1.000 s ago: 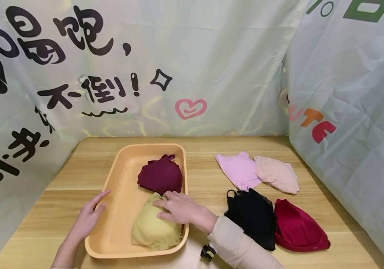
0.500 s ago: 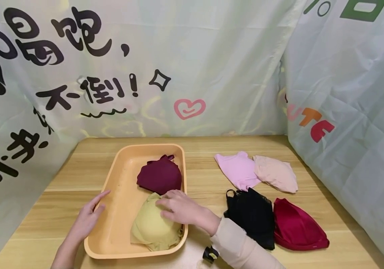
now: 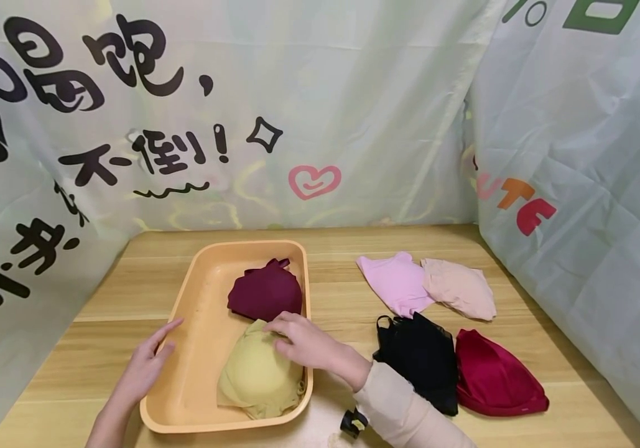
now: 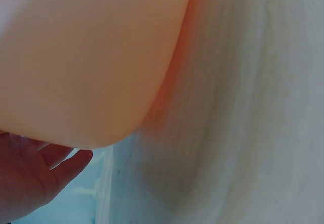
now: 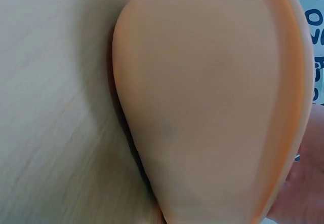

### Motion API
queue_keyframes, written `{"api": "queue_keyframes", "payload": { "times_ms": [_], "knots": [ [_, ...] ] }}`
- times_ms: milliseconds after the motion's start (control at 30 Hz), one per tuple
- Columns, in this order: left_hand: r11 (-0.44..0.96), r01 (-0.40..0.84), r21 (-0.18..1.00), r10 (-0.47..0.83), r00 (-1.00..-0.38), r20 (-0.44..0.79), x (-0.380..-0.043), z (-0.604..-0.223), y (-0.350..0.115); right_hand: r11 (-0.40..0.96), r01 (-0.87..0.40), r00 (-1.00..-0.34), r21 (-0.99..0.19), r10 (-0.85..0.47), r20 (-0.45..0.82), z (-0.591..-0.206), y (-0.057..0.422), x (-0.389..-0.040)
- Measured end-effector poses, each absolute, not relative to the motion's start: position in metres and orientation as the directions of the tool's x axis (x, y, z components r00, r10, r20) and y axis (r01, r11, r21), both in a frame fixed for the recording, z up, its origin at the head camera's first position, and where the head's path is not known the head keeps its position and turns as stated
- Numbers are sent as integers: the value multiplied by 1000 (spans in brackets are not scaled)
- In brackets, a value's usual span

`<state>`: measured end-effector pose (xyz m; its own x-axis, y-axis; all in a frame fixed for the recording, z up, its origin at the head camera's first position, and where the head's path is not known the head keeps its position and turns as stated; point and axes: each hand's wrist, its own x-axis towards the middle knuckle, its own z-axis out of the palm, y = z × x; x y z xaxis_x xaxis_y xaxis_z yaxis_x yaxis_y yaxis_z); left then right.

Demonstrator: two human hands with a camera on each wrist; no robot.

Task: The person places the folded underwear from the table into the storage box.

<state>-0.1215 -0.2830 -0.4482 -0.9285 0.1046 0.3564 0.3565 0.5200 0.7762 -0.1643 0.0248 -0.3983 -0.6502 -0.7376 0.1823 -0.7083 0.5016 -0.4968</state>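
In the head view an orange plastic tray (image 3: 182, 386) lies on the table with two folded bras inside. The maroon bra (image 3: 266, 291) sits at the back right of the tray, and the yellow bra (image 3: 260, 376) in front of it. My right hand (image 3: 305, 341) is over the tray's right rim, its loosely bent fingers at the upper edge of the yellow bra. My left hand (image 3: 146, 364) rests at the tray's left rim with fingers extended. In the left wrist view the tray's outer wall (image 4: 91, 72) partly hides the left hand (image 4: 30, 178).
Right of the tray lie a lilac bra (image 3: 395, 281), a beige bra (image 3: 459, 289), a black bra (image 3: 420, 361) and a red bra (image 3: 499, 376) on the wooden table (image 3: 336, 249). Printed curtains (image 3: 387, 124) stand behind and at both sides. A small black object (image 3: 353, 423) is near the right sleeve.
My right hand has drawn back slightly to the right and away across the yellow bra, which stays where it lay. The left hand and tray keep their place; the view shifts slightly.
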Motion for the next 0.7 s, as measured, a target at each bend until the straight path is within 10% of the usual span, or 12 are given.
{"api": "queue_keyframes", "payload": {
  "times_ms": [700],
  "knots": [
    [546, 309, 778, 111, -948, 299, -122, -445, -283, 412, -565, -775, -714, -563, 288, -397, 34, -170]
  ]
}}
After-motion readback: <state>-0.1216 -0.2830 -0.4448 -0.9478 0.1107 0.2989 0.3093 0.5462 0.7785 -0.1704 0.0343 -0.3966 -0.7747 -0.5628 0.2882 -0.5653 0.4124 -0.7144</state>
